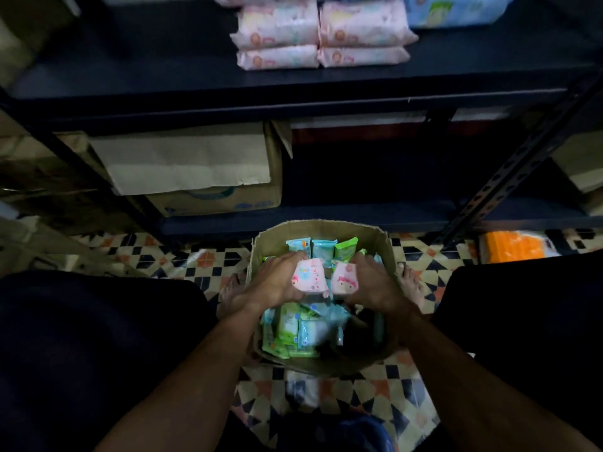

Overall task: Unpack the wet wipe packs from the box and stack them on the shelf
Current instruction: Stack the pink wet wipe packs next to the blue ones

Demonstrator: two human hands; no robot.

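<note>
Your left grip (277, 283) holds the left pink pack (310, 278) tight. Your right grip (375, 283) holds the right pink pack (344, 279), both over the box (321, 228).

Dim room, patterned tile floor (208, 265), dark metal shelving (228, 104), a cardboard carton (182, 158) on its lower level.

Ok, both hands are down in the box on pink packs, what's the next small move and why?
Probably lift both packs straight up, clear of the box. The left hand grips the left pink pack, the right hand the right pink pack, and the shelf above already carries a stack of pink packs to add them to.
</note>
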